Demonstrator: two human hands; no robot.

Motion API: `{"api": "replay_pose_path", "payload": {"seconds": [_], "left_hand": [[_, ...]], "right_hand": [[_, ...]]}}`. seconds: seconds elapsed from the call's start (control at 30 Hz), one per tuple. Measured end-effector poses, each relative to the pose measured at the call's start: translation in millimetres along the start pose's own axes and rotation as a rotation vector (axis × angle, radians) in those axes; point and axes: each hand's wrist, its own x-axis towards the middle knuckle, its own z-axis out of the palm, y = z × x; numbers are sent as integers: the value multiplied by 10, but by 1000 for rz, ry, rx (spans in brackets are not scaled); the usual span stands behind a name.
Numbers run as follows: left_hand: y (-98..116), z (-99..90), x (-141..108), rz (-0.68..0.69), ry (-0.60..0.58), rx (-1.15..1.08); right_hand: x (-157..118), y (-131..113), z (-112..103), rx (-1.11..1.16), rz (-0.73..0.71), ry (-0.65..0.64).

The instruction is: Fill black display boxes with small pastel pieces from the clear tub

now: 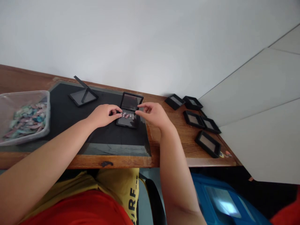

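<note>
In the head view, a black hinged display case [126, 122] lies with its lid raised on the dark mat. A short row of shiny pink and clear stones [127, 116] rests across its base. My left hand [105, 115] is at the case's left side, thumb and forefinger pinched at the left end of the row. At the right side is my right hand [153, 113], its thumb and forefinger slightly apart beside the hinge, the other fingers curled. Whether the stones are joined is too small to tell.
Left on the mat [63, 115] stands another opened case [83, 96]. A clear plastic tub [48, 117] of colourful wrapped-looking pieces is at the far left. Several black framed boxes [208, 143] sit on the wooden table's right end. A white wall rises behind; a blue container [203, 193] is below.
</note>
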Motion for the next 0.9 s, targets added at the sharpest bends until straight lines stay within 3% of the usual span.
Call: {"api": "replay_pose_path", "payload": {"seconds": [0.1,0.17,0.43,0.9], "left_hand": [[-13,5,0,-6,2,-4],[-19,9,2,-18,12,-11],[1,5,12,-48,24,-40],[-2,-1,5,-29,-25,-44]], "right_hand": [[35,47,4,59,-9,250],[63,67,60,87,9,322],[166,112,264,93,-13,141],[161,197,182,133,-4,111]]}}
